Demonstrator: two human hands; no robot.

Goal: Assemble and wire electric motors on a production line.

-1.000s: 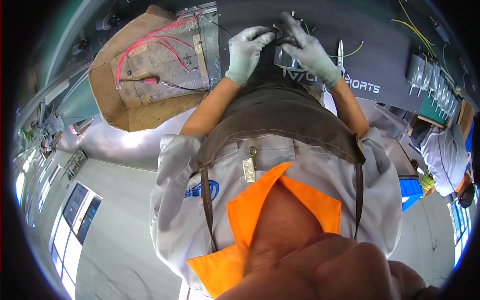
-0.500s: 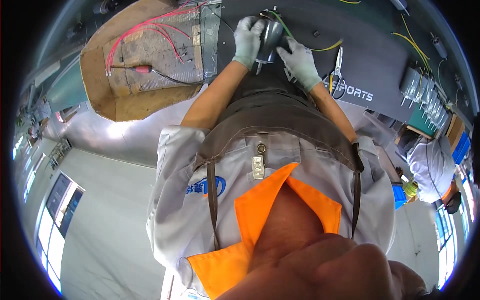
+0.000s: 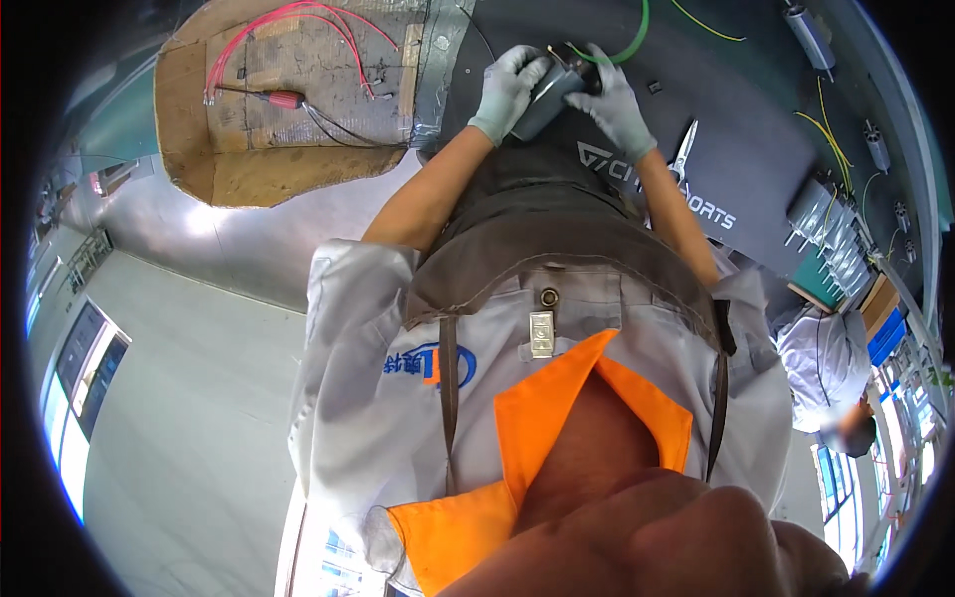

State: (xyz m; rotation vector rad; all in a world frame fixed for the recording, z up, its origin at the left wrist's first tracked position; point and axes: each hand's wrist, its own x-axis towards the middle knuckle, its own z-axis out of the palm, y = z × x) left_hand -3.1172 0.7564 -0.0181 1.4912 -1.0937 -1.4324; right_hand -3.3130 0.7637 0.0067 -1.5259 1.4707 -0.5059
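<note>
A grey cylindrical motor is tilted at the table's near edge, against my dark apron. My gloved left hand is wrapped round its left side. On the other side, my gloved right hand has its thumb and bent fingers at the motor's far end, closed on it. A green wire comes from that end and loops up beyond the right fingers. What lies between those fingers is partly hidden. Scissors lie on the mat, right of my right wrist.
At the left, a cut-open cardboard box holds red wires and a red-handled tool with a cord. Several bare motors stand in rows at the right. Another person is beyond them. A small black piece lies on the mat.
The motor has tilted, its far end swinging to the right. My right hand has moved up to that end, and the green wire now arcs upward. The whole view has shifted slightly.
</note>
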